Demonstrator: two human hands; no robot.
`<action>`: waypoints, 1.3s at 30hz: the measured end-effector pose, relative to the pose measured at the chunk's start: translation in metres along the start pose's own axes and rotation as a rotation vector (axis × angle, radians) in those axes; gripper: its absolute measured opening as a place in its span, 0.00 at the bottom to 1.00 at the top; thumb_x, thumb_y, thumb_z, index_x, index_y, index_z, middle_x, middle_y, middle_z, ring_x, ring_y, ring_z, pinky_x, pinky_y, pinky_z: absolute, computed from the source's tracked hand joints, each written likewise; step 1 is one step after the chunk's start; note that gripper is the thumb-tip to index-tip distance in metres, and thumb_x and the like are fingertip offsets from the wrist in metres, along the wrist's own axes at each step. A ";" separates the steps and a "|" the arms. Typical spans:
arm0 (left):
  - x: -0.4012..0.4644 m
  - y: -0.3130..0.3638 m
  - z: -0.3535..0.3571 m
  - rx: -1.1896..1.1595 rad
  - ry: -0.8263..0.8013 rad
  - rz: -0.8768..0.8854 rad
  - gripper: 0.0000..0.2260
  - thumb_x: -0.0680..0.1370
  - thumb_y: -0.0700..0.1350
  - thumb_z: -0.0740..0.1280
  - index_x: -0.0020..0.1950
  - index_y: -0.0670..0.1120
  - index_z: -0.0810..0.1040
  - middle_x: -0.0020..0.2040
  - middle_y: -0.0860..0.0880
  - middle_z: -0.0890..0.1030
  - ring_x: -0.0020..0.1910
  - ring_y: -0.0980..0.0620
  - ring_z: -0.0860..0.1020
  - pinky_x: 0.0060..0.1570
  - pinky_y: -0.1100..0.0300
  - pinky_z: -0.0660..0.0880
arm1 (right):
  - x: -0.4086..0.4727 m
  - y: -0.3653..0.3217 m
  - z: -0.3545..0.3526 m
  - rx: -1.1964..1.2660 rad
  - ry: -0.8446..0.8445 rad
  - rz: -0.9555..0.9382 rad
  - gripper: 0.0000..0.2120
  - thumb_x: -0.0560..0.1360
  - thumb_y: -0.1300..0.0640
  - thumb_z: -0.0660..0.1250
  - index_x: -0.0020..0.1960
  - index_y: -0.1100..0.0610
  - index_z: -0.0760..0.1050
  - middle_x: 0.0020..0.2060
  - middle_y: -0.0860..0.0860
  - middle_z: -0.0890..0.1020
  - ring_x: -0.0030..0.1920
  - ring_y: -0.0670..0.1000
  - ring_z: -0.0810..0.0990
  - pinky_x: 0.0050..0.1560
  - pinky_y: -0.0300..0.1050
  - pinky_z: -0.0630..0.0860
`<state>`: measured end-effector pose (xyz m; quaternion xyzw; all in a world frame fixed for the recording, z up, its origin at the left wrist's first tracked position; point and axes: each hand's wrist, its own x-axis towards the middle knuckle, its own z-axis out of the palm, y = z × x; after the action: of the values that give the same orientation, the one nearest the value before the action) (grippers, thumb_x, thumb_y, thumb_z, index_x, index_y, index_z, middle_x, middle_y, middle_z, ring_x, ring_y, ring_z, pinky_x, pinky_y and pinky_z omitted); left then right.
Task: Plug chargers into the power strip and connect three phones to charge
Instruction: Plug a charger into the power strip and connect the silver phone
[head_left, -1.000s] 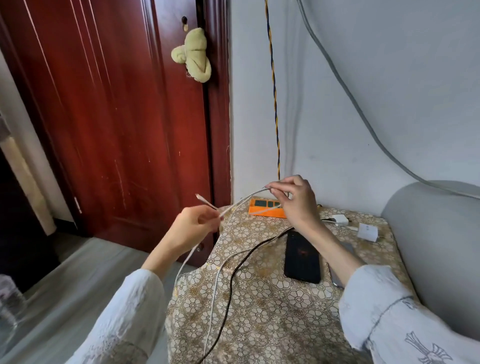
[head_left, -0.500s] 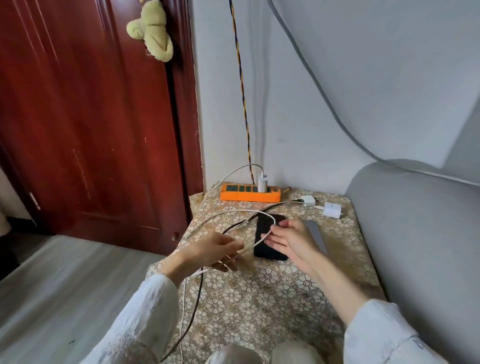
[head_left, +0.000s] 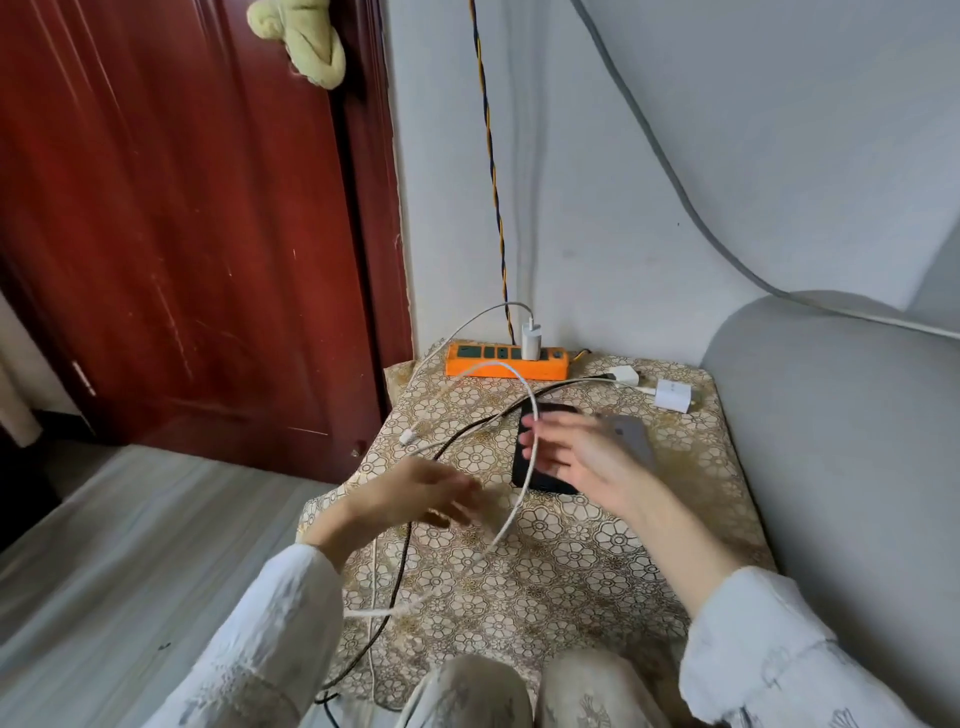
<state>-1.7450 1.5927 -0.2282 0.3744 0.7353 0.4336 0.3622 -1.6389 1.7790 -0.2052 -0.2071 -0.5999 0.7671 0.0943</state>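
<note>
An orange power strip (head_left: 506, 364) lies at the table's back edge with one white charger (head_left: 531, 340) plugged into it. Its white cable (head_left: 523, 488) curls in a loose loop between my hands, and the connector end (head_left: 408, 435) rests on the cloth. My left hand (head_left: 415, 499) hovers blurred over the table's left side, fingers extended, holding nothing. My right hand (head_left: 576, 457) is spread above a black phone (head_left: 522, 467), partly hiding it. A grey phone (head_left: 631, 434) lies just beyond that hand. Two more white chargers (head_left: 623, 375) (head_left: 671, 396) sit unplugged at the back right.
A black cable (head_left: 410, 525) runs across the patterned tablecloth (head_left: 571, 561) and off its front edge. A red wooden door (head_left: 182, 234) stands to the left and a grey sofa arm (head_left: 841, 467) to the right. A twisted wire (head_left: 491, 156) climbs the wall.
Both hands have let go of the white cable and spread their fingers. The loop now hangs slack between them.
</note>
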 end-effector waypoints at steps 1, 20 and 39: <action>0.005 0.003 0.002 -0.145 0.060 0.003 0.14 0.79 0.48 0.58 0.57 0.41 0.76 0.53 0.43 0.82 0.49 0.50 0.82 0.50 0.59 0.78 | -0.005 0.007 0.001 -0.106 -0.049 -0.015 0.06 0.73 0.66 0.62 0.47 0.61 0.77 0.36 0.53 0.82 0.36 0.49 0.80 0.34 0.36 0.77; 0.014 0.020 0.017 -0.662 0.215 0.102 0.13 0.80 0.38 0.54 0.63 0.49 0.68 0.33 0.48 0.78 0.24 0.57 0.68 0.22 0.66 0.66 | -0.003 0.019 -0.043 -0.749 0.448 -0.288 0.07 0.75 0.62 0.62 0.50 0.59 0.77 0.46 0.53 0.82 0.34 0.43 0.79 0.28 0.29 0.73; 0.019 0.008 0.052 -0.524 0.297 0.147 0.10 0.79 0.42 0.59 0.56 0.45 0.77 0.34 0.49 0.80 0.27 0.56 0.74 0.27 0.67 0.70 | 0.038 0.001 -0.064 -1.190 0.441 0.329 0.34 0.61 0.48 0.75 0.62 0.60 0.68 0.61 0.60 0.68 0.62 0.60 0.67 0.61 0.52 0.70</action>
<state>-1.7071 1.6304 -0.2437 0.2531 0.6142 0.6835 0.3027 -1.6456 1.8504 -0.2265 -0.4652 -0.8490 0.2481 -0.0343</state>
